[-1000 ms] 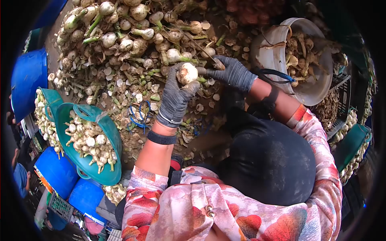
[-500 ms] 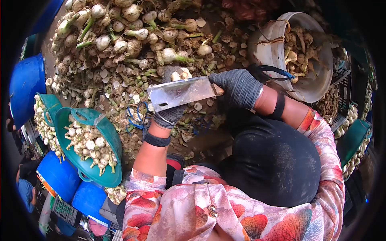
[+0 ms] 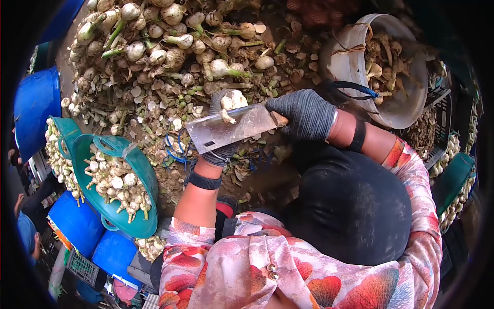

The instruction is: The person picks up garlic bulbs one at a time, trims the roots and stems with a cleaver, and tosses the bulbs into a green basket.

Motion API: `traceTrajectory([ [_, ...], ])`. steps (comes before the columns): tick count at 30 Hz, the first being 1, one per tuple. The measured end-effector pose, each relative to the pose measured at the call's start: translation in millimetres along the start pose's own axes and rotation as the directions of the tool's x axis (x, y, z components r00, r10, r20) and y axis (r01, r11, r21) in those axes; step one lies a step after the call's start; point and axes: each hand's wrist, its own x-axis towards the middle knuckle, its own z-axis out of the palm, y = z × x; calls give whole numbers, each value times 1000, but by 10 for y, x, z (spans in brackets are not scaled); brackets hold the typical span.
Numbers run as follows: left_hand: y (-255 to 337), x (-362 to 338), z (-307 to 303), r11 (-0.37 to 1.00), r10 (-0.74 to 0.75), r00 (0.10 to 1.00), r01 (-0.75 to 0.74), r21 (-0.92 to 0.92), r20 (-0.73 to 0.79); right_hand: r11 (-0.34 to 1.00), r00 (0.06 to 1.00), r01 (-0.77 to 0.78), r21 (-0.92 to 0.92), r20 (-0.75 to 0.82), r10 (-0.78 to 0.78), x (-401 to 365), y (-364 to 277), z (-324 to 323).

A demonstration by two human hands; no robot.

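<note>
My right hand (image 3: 303, 114), in a grey glove, is wrapped round the wooden handle of a cleaver (image 3: 231, 127). The wide blade reaches left over my gloved left hand (image 3: 220, 154), hiding most of its palm. A pale garlic bulb (image 3: 234, 100) shows above the blade's upper edge against my left fingers, and a whitish trimmed piece lies over the blade just below it. Beyond both hands is a big heap of garlic bulbs with green stems (image 3: 175, 41).
A green tub (image 3: 149, 180) with trimmed bulbs stands at left, near blue tubs (image 3: 38, 110). At upper right a white bucket (image 3: 355, 64) lies tilted with garlic inside. Another person (image 3: 27, 232) shows at far left. Peelings cover the ground.
The cleaver blade has tilted, its left end slightly lower. The pale piece now shows over the blade, below the bulb. The surroundings have shifted slightly in view.
</note>
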Motion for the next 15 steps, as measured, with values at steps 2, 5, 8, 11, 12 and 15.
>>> traceTrajectory([
  [2, 35, -13, 53, 990, 28, 999, -34, -134, -45, 999, 999, 29, -14, 25, -29, 25, -11, 22],
  [5, 221, 59, 133, 930, 166, 985, -143, 338, -39, 1000, 998, 20, -21, 58, -19, 39, -39, -3],
  [8, 102, 42, 49, 912, 175, 984, -150, 381, -32, 1000, 996, -9, 1, 93, 9, 44, -50, 31],
  [11, 224, -7, 127, 957, 72, 996, -57, 285, -43, 1000, 996, -11, -6, 85, 11, 22, 7, 42],
  [12, 284, -26, 188, 978, 20, 998, -6, 210, -62, 1000, 997, -6, -11, 79, 7, 11, 3, 36],
  [15, 255, -32, 148, 947, 4, 999, 12, 322, -48, 998, 997, -35, -45, 65, 38, 34, 43, 108],
])
